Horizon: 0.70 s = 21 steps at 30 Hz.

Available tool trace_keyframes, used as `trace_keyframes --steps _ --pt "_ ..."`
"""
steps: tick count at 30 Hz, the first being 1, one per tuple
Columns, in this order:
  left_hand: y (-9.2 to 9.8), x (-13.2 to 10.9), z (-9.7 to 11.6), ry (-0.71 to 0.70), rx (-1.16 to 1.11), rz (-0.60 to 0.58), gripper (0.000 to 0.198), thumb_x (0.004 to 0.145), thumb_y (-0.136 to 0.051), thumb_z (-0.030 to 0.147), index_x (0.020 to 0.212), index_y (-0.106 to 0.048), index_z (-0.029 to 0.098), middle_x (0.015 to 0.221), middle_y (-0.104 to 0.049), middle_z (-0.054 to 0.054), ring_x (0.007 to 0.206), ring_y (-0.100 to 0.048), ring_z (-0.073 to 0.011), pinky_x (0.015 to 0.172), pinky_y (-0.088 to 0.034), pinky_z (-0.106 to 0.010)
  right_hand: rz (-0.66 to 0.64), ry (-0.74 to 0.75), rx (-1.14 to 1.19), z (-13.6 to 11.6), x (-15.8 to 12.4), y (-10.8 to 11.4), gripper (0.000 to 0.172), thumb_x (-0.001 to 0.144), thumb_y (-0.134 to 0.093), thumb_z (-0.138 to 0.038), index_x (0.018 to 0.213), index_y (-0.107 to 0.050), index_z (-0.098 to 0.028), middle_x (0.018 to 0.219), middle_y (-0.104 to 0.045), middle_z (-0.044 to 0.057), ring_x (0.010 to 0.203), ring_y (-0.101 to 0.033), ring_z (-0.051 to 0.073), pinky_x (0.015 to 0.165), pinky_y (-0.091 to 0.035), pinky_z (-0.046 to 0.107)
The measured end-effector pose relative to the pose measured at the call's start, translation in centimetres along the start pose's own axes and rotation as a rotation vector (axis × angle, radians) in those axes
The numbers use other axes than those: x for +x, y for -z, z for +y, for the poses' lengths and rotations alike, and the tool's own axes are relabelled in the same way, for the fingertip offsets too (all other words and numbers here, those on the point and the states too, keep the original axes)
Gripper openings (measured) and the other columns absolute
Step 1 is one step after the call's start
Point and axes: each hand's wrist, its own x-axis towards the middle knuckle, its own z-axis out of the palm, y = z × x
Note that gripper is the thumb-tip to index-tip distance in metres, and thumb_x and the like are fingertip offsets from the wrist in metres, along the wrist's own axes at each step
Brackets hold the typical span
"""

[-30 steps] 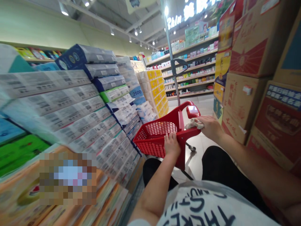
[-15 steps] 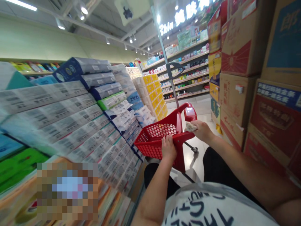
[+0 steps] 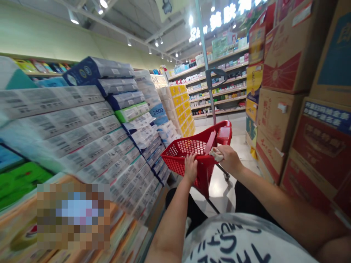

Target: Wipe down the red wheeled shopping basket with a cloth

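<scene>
A red plastic shopping cart (image 3: 175,167) with perforated walls stands on wheels before my knees, a tall grey pole (image 3: 208,93) rising from its far side. The fingers of my left hand (image 3: 191,168) are hooked over its near rim. My right hand (image 3: 229,157) is closed on a crumpled off-white cloth (image 3: 216,154), which touches the rim at the near right corner. Just beyond that hand is a smooth red block-like part (image 3: 223,135) of the cart. The cart's inside is partly hidden by its walls.
Tall stacks of wrapped tissue packs (image 3: 90,135) crowd the left, with yellow-and-white packs (image 3: 179,109) farther back. Cardboard cartons (image 3: 282,117) are piled high on the right. Shelves of small goods (image 3: 219,87) stand behind the cart. Pale floor (image 3: 241,137) shows between.
My right hand has drawn the cloth slightly leftward and toward me along the rim. My left hand keeps its place on the rim. The view has shifted a little, and the cart looks turned slightly.
</scene>
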Motion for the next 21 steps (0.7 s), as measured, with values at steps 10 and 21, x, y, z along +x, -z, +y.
trace_keyframes --steps 10,21 --pt "-0.5 0.4 7.7 -0.121 0.145 0.071 0.042 0.095 -0.035 0.041 0.126 -0.047 0.016 0.127 -0.054 -0.015 0.127 -0.042 -0.0285 0.11 -0.027 -0.055 -0.25 0.116 0.105 1.2 1.6 0.2 0.012 0.082 -0.046 -0.018 0.082 -0.059 -0.018 0.08 -0.064 0.008 0.078 -0.057 0.02 0.073 -0.043 0.031" --pt "0.1 1.7 10.4 -0.178 0.163 -0.072 0.061 0.091 -0.04 0.056 0.138 -0.037 0.017 0.121 -0.059 -0.014 0.112 -0.053 -0.0289 0.101 -0.038 -0.049 -0.109 -0.161 -0.036 5.5 2.9 1.1 0.01 0.071 -0.043 -0.021 0.062 -0.049 -0.022 0.066 -0.06 0.005 0.064 -0.055 0.018 0.06 -0.038 0.027"
